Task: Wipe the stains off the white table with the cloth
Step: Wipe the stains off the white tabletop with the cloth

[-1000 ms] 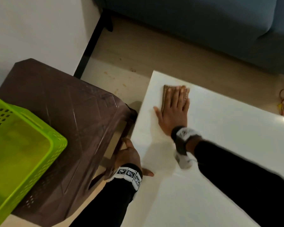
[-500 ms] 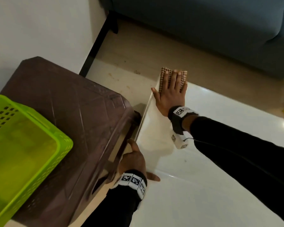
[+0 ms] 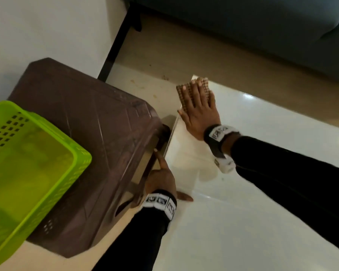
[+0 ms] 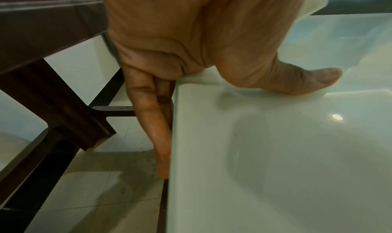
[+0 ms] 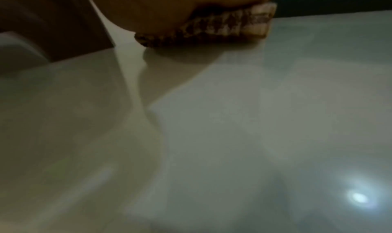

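The right hand (image 3: 199, 108) lies flat, fingers straight and together, pressing the cloth (image 3: 184, 92) onto the white table (image 3: 262, 192) at its far corner. The left hand (image 3: 160, 178) holds the table's near side edge: the thumb (image 4: 307, 80) rests on top and the straight fingers (image 4: 152, 119) run down along the rim.

The cloth is a folded rectangle, brown and cream in a small ribbed or checked weave, its thick layered edge (image 5: 212, 25) showing under the right palm. Most of it is covered by that hand; only strips beyond the fingertips and on the thumb side show. No stain can be made out on the glossy top, which reflects lamp spots. The right wrist view is dim and blurred.

Left of the left hand stands a dark brown moulded plastic stool (image 3: 82, 137), carrying a lime-green perforated basket (image 3: 27, 163) cut off by the frame. Beyond the right hand sits a blue-grey sofa (image 3: 243, 26).
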`<action>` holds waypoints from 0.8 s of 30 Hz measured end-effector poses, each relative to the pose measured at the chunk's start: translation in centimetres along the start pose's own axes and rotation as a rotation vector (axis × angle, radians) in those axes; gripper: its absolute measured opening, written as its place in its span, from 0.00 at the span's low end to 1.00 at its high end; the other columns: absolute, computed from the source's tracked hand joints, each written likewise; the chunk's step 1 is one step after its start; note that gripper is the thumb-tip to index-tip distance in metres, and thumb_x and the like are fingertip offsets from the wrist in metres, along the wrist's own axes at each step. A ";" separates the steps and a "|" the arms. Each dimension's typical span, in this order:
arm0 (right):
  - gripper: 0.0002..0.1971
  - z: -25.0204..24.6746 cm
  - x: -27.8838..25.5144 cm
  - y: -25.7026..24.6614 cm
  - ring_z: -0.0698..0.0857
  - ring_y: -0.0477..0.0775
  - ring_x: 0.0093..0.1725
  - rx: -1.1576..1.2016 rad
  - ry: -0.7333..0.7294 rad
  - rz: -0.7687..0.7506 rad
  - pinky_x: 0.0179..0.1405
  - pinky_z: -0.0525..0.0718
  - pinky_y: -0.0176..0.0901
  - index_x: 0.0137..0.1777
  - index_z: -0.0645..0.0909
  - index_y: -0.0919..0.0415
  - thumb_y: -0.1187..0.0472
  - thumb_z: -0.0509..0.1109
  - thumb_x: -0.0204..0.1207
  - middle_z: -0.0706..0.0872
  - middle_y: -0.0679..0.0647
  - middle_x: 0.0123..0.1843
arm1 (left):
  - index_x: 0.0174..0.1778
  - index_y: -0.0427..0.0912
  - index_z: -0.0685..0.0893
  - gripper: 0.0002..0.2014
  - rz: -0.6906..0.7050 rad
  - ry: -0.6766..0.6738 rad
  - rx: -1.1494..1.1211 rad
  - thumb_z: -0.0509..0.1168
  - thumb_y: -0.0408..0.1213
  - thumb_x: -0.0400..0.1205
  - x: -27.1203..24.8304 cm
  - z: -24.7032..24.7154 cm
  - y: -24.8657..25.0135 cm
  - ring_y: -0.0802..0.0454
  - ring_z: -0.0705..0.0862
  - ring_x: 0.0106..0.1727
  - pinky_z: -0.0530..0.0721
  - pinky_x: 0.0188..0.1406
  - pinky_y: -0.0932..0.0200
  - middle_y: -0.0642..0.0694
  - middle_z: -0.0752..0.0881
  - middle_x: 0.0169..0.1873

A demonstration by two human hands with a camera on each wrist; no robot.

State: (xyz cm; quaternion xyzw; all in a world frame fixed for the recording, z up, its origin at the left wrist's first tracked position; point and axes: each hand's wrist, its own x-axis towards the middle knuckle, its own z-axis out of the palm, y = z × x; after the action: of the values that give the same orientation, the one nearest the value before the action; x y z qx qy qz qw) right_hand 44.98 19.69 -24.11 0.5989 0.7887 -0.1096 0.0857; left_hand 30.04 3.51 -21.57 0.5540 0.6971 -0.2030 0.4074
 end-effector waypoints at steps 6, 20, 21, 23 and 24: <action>0.39 3.0 -11.4 -3.2 0.43 0.74 0.95 -0.026 -0.004 -0.274 0.90 0.50 0.79 0.96 0.45 0.60 0.38 0.47 0.92 0.43 0.69 0.95 | 0.70 0.39 0.06 0.94 -0.022 -0.065 0.008 0.87 0.68 0.47 0.1 -1.1 0.3 0.41 0.87 0.67 0.86 0.64 0.46 0.34 0.81 0.74; 0.37 2.9 -8.5 -0.3 0.46 0.68 0.96 0.007 0.028 -0.233 0.92 0.50 0.73 0.96 0.49 0.56 0.40 0.50 0.92 0.49 0.64 0.97 | 0.83 0.24 0.27 0.93 0.227 0.222 0.476 0.72 0.84 0.42 -1.0 -0.5 2.1 0.29 0.36 0.88 0.44 0.90 0.43 0.24 0.28 0.83; 0.38 2.2 -6.7 0.0 0.45 0.68 0.96 0.021 0.018 -0.178 0.92 0.50 0.73 0.96 0.48 0.56 0.39 0.50 0.92 0.48 0.64 0.97 | 0.83 0.24 0.27 0.92 0.239 0.191 0.542 0.72 0.83 0.44 -1.1 -0.7 2.8 0.27 0.34 0.88 0.41 0.89 0.41 0.22 0.27 0.82; 0.39 0.9 -3.9 0.7 0.43 0.67 0.96 0.032 -0.024 -0.103 0.92 0.47 0.73 0.96 0.45 0.56 0.37 0.48 0.92 0.44 0.63 0.97 | 0.82 0.27 0.22 0.91 0.239 0.137 0.555 0.80 0.75 0.48 -1.1 -1.4 4.6 0.26 0.30 0.86 0.41 0.88 0.37 0.22 0.24 0.81; 0.39 0.5 -3.2 1.4 0.42 0.67 0.96 0.031 -0.041 -0.085 0.93 0.46 0.73 0.96 0.43 0.56 0.37 0.47 0.92 0.43 0.63 0.97 | 0.81 0.29 0.20 0.91 0.230 0.101 0.556 0.84 0.70 0.49 -1.1 -1.6 6.0 0.26 0.28 0.85 0.40 0.87 0.36 0.23 0.22 0.80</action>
State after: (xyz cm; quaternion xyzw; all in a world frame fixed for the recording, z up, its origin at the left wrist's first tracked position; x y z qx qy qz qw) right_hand 47.21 16.97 -23.86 0.5635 0.8098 -0.1374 0.0879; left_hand 35.15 5.85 -18.78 0.7288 0.5670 -0.3110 0.2252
